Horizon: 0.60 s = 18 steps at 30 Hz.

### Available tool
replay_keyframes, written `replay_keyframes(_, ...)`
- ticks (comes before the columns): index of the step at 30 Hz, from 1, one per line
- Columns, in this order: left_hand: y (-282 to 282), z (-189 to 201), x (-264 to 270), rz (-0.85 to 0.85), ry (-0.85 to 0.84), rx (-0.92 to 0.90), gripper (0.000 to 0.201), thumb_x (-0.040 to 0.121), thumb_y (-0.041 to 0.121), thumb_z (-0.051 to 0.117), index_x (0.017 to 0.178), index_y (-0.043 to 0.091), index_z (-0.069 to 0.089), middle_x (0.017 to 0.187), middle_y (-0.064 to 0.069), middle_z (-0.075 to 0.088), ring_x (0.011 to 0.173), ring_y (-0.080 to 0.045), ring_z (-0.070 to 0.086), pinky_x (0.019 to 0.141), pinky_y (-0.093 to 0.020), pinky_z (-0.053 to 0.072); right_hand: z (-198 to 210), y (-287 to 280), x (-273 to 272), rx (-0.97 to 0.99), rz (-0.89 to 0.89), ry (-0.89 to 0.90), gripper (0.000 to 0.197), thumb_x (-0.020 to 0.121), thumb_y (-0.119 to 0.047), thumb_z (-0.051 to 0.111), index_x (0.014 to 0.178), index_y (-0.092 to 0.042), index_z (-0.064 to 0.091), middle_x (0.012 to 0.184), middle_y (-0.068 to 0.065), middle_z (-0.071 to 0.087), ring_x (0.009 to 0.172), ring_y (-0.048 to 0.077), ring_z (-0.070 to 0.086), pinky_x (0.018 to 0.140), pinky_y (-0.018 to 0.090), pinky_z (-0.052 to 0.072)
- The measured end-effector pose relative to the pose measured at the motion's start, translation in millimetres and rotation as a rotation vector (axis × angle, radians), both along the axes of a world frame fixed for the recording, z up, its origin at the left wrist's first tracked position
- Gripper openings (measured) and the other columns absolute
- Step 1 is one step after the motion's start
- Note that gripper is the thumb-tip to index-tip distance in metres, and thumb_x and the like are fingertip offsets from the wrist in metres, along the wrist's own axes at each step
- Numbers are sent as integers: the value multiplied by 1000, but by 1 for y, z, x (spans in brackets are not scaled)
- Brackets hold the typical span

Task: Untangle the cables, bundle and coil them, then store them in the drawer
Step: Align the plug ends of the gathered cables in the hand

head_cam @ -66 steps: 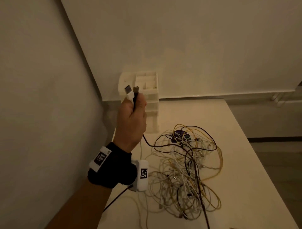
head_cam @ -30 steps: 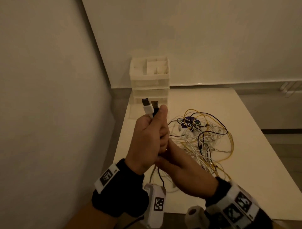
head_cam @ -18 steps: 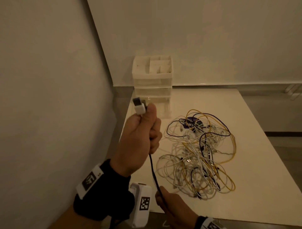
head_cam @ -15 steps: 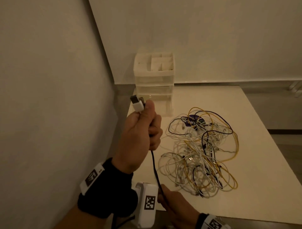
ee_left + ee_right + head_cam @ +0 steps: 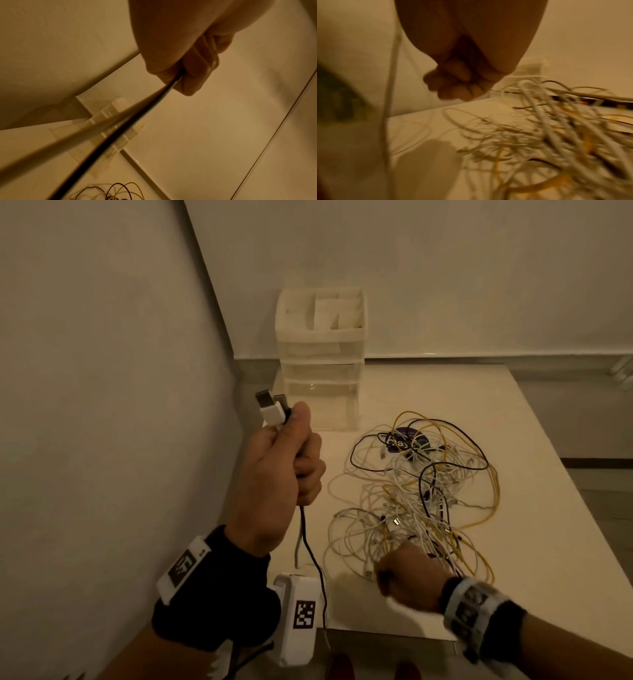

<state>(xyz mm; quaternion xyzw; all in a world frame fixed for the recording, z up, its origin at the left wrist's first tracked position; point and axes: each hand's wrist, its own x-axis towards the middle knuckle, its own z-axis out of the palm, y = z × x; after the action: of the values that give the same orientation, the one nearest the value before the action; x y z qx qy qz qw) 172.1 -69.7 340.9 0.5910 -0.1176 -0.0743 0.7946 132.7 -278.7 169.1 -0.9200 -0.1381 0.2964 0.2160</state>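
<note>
My left hand (image 5: 287, 463) is raised in a fist beside the left wall and grips two cables, a white USB plug (image 5: 270, 412) and a black USB plug (image 5: 281, 398) sticking up above the thumb. The black cable (image 5: 313, 556) and a pale cable (image 5: 299, 542) hang from the fist past the table's near edge. In the left wrist view both cables (image 5: 120, 128) run out of the curled fingers (image 5: 190, 75). My right hand (image 5: 406, 578) is a curled fist at the near edge of the tangle (image 5: 418, 494) of white, yellow and black cables. The blurred right wrist view shows nothing inside the fist (image 5: 453, 83).
A white drawer unit (image 5: 320, 364) with an open compartment tray on top stands at the table's far left corner. The white table (image 5: 534, 474) runs along the left wall. A dark blue round object (image 5: 406, 440) lies under the tangle's far side. Shoes (image 5: 339, 666) show below the table edge.
My right hand has left the black cable below the left fist and moved right to the near edge of the tangle. The left hand stays raised with both plugs.
</note>
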Motion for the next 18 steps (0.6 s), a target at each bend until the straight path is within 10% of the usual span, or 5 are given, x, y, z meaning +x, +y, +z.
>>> replay_keyframes(4, 8, -5, 3, 21, 12, -14, 47, 102, 33, 36, 58, 22, 25, 51, 6, 22, 40, -8, 12, 40, -18, 12, -43, 18, -37, -122, 206, 158, 30, 83, -12, 47, 104, -14, 68, 113, 13, 65, 109, 31, 56, 94, 40, 48)
replay_keyframes(10, 3, -8, 9, 30, 27, 3, 46, 99, 35, 38, 58, 22, 24, 51, 5, 22, 39, -8, 13, 40, -17, 14, -83, 0, -11, -147, -11, -183, 47, 85, -2, 41, 128, -19, 53, 132, 7, 53, 119, 29, 50, 99, 37, 42)
replay_keyframes(18, -9, -11, 9, 32, 59, -30, 43, 94, 38, 41, 56, 23, 29, 50, 5, 23, 38, -7, 14, 40, -15, 15, -90, 5, 20, -238, 215, -279, 48, 88, -13, 44, 134, -26, 41, 135, 8, 37, 123, 34, 40, 92, 46, 41)
